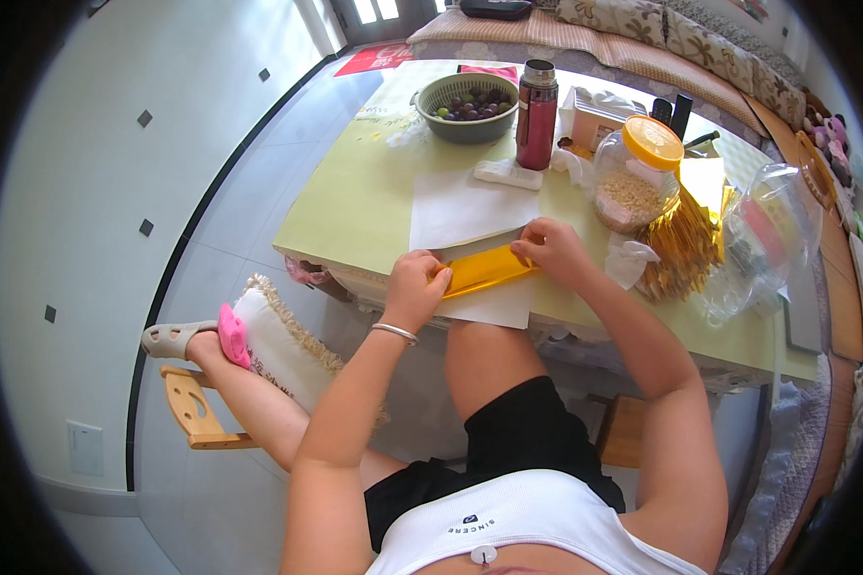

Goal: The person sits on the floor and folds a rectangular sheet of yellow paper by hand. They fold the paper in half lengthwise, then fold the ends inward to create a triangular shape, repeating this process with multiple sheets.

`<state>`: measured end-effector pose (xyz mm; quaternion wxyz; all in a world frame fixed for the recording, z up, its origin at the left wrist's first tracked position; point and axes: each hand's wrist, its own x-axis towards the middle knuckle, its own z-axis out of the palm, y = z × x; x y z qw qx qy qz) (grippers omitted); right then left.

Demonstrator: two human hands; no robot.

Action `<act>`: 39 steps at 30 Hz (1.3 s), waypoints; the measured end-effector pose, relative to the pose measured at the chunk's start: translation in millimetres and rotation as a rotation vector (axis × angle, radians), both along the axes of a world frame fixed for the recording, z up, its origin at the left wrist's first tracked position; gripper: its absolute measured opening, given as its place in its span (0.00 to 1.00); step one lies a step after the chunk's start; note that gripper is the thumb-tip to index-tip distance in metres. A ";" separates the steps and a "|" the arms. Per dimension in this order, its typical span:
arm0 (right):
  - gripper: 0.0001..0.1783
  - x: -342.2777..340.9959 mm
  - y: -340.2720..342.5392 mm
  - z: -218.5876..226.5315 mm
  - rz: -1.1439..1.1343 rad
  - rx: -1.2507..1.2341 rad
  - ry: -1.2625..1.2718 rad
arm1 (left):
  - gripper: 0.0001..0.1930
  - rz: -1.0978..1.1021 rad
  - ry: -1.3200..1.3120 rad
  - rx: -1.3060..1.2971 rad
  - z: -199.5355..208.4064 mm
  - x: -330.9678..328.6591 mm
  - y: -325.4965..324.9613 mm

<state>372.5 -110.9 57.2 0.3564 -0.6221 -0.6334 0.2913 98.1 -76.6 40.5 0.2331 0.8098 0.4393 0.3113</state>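
A strip of shiny gold foil paper point(487, 272) is stretched between my two hands at the table's near edge. My left hand point(416, 288) pinches its left end, and my right hand point(553, 251) pinches the upper right end. Beneath the foil lies a white paper sheet point(455, 213), part of which hangs over the edge towards my knee. To the right of my right hand sits a big bundle of folded gold foil point(681, 249). A clear jar with an orange lid point(633, 182) stands just behind that bundle, partly filled with pale grains.
On the light green table point(345, 206) stand a grey-green basket of grapes point(467, 107) and a red thermos point(536, 120). A clear plastic bag point(762, 240) lies at the right edge. A white cushion point(283, 335) and a wooden stool point(197, 412) are at the left, beside my outstretched leg.
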 end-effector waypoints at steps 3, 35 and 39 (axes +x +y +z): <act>0.15 -5.2 13.1 6.7 -0.054 -0.158 0.121 | 0.09 0.180 0.081 0.117 -5.6 9.1 5.6; 0.12 -12.4 33.0 -33.0 -0.245 0.155 -0.338 | 0.40 -0.184 0.522 0.403 -23.8 39.7 -18.3; 0.10 -13.5 29.3 -29.8 -0.224 0.166 -0.317 | 0.39 -0.176 0.537 0.407 -23.9 40.0 -20.3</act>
